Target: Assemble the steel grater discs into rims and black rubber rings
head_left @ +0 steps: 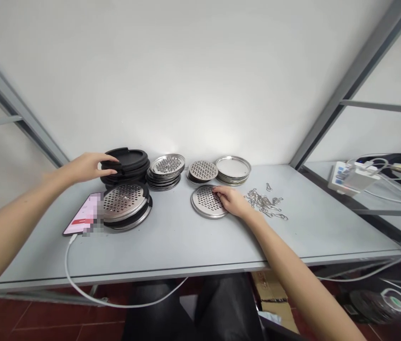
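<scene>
At the back left, my left hand (92, 166) has its fingers and thumb closed on the edge of a black round base (129, 158) at the top of a stack. My right hand (234, 201) grips the right rim of a round metal grater plate (207, 201), which lies nearly flat on the table with rows of holes showing. In front of the black stack sit grater plates with black rims (124, 201), one on another. Behind, between my hands, stand a stack of coarse grater discs (167, 165) and another perforated disc (203, 170).
Plain metal discs (234, 166) are stacked at the back right. Several wire clips (264, 203) lie loose beside my right hand. A phone (84, 215) with a white cable (67, 265) rests at left. Metal frame posts (349, 80) flank the table (172, 246); a power strip (351, 177) is at far right.
</scene>
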The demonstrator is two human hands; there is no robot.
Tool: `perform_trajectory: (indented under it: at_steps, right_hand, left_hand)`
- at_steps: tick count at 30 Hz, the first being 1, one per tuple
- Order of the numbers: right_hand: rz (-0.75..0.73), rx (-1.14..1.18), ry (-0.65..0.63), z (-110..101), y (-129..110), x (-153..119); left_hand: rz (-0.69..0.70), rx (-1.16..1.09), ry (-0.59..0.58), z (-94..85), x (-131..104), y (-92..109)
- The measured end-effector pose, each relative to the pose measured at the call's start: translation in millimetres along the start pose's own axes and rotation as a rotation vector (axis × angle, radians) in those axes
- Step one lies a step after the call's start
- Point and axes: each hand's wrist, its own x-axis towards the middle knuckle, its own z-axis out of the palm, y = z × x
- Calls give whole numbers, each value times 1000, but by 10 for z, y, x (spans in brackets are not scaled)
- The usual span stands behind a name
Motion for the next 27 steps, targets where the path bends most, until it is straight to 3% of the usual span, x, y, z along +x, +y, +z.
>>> perform_trajectory:
  at_steps: [5,12,21,27]
  right_hand:
    - [11,6,-1,0,-1,-2]
    - [25,8,-13,-3,-33,1]
    - [51,28,-54,-71,-66,1]
    - [53,15,-67,-105,-70,2]
  left_hand:
    - [94,30,-3,28,65,-117]
    - [20,44,-60,-58,107,-199]
    - [-36,73,-39,-368,23,-229]
    - [-14,115,-61,-379,-8,-285]
